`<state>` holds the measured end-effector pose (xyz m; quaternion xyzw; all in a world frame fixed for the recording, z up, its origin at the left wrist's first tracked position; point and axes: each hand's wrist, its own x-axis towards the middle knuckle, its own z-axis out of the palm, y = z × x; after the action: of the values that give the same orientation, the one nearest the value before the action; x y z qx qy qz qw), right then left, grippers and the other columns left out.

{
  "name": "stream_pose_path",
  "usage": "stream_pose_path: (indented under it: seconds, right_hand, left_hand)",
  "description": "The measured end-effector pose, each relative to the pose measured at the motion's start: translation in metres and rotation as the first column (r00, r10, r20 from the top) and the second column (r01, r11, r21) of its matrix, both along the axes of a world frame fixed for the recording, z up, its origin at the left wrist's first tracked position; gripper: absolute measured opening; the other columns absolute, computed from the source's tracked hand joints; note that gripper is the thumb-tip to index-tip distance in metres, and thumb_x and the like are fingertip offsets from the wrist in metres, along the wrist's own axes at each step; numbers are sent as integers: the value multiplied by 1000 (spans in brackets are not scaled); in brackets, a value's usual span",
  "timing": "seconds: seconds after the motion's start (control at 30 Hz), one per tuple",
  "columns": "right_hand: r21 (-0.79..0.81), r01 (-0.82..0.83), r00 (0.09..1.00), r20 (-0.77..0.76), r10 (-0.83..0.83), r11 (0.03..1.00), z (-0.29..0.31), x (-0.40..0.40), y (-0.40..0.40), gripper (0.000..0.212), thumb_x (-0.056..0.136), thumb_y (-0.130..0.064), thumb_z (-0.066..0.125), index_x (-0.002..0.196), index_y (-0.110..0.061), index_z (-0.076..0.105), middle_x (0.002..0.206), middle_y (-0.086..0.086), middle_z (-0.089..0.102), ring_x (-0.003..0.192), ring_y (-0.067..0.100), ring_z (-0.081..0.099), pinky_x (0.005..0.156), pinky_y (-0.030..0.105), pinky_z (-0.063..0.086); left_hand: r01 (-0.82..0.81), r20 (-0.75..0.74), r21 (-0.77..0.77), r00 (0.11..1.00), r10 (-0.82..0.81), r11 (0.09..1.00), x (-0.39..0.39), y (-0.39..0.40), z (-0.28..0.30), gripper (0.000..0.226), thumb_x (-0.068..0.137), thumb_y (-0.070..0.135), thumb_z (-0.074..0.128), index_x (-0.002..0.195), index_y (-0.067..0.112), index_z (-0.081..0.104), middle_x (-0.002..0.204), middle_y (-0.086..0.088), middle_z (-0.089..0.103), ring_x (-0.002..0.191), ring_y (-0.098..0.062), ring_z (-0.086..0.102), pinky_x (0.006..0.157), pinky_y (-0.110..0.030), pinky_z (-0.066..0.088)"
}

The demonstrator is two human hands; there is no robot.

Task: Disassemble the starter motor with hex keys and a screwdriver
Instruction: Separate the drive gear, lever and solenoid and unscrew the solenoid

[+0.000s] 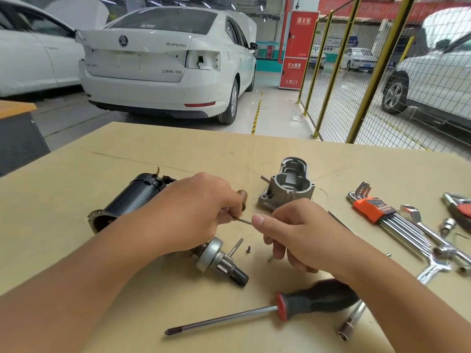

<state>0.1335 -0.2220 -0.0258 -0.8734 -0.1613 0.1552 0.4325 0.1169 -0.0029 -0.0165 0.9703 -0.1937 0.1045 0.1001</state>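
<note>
Both hands meet over the middle of the worktop [132,149], and between them runs a thin metal rod [245,221], most likely a long through-bolt or a hex key. The left hand [196,212] pinches one end in its curled fingers [225,212], and the right hand [303,238] holds the other between thumb and bent fingers [276,247]. It looks light, stiff and smooth, so it may slip or roll; a firm pinch near each end should serve. The starter motor lies in pieces around the fingers. Its black motor body [127,200] rests beyond the left knuckles and looks heavy and round, best gripped around its barrel. The grey nose housing [288,184] stands just beyond the right fingers, rigid cast metal with edges to hold. The pinion drive assembly [221,261] lies just below the fingers, dense and possibly greasy. A small screw [249,249] beside it is easily lost. The screwdriver [267,310] lies nearer the person, and the hex key set [382,212] lies right of the right hand.
</note>
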Motion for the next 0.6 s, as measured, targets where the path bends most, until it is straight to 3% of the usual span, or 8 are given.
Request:
stream_pose_path:
  seconds: [0.2, 0.4, 0.6]
  right_hand:
    - [48, 4, 998, -55, -1, 999, -4, 2, 0, 48, 85, -51, 74, 82, -5, 62, 56, 2, 64, 37, 17, 44, 37, 21, 34]
    - [-36, -13, 989, 147, 18, 999, -8, 4, 3, 40, 80, -49, 80, 76, -14, 60, 57, 0, 63, 37, 2, 46, 42, 19, 36]
    - [-80, -3, 980, 199, 19, 997, -7, 5, -1, 44, 81, -55, 76, 75, -13, 65, 63, 2, 71, 40, 1, 49, 42, 19, 38]
  left_hand:
    - [-30, 6, 26, 1000, 30, 999, 0, 2, -3, 13, 95, 27, 71, 98, 40, 70, 90, 18, 64, 88, -6, 59, 74, -30, 49]
    - [-67, -32, 24, 997, 68, 997, 1, 3, -6, 18, 94, 25, 70, 91, 42, 67, 86, 20, 65, 82, 0, 58, 66, -25, 43]
    - [-80, -37, -59, 996, 78, 995, 4, 3, -6, 16, 92, 22, 74, 90, 37, 71, 84, 18, 65, 83, -6, 61, 75, -35, 54]
